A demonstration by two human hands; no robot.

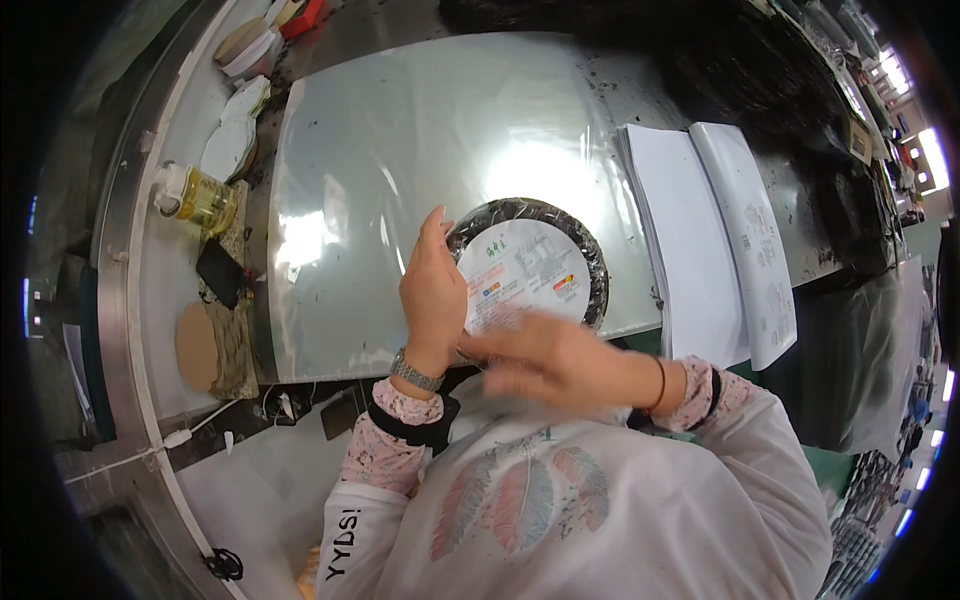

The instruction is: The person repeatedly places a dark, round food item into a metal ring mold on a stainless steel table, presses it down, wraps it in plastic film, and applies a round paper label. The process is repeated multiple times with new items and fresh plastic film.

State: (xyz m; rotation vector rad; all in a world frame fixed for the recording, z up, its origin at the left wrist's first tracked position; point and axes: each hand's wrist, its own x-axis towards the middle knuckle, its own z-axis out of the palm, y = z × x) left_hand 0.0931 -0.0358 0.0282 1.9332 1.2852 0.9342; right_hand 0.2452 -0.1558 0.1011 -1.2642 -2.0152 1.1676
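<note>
Both hands are on the round disc (530,270) right now, a flat circular thing with a dark, rough-looking rim and a white round label filling its middle, lying on the clear plastic sheet (400,180) spread over the grey surface (640,90). The left hand (432,290) stands edge-on against the disc's left rim, fingers together and pointing away from the body, thumb side pressed to the dark border. The right hand (550,360) sweeps across the near rim, fingers reaching leftward, blurred with motion, so I cannot tell whether it pinches anything or just smooths along the edge. How far along? My read is mid-way: the label already sits centred on the disc face, the plastic lies under it and not yet over it, and nothing seems folded or sealed. The disc lies flat, face up toward the camera; being round it has no real long axis, but the label's print runs tilted, rising toward the right, so its top points roughly away and to the left. Around it: a stack of white sheets (700,240) just right of the disc, a small bottle of yellow liquid (200,198) well off to the left, a brown cardboard round (197,347) near the left edge, and dark fibrous material (760,70) heaped at the far right.
</note>
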